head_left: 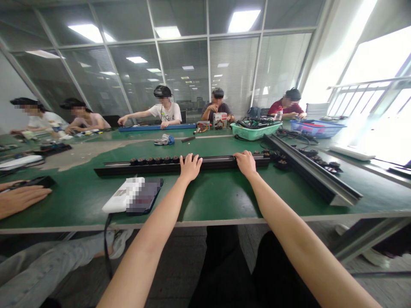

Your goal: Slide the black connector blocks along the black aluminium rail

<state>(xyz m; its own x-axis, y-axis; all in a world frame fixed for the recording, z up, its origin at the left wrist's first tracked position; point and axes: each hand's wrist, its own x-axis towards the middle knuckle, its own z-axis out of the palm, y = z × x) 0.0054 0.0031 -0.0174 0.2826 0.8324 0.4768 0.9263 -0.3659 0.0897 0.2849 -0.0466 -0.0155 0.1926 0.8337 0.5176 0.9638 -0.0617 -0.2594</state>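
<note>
A long black rail with a metallic channel along its top lies crosswise on the green table in front of me. Several small round black parts sit in a row in its left half. My left hand rests on the rail near the middle, fingers spread over its top and nothing visible in them. Farther right, my right hand grips the rail, its fingers bent over the top. Its fingertips are partly hidden, so a small piece under them cannot be ruled out.
A second rail lies slanted at right, near loose black parts. A white device and phone lie front left, beside another person's hand. Behind stand a green basket and a blue basket. Several people sit across.
</note>
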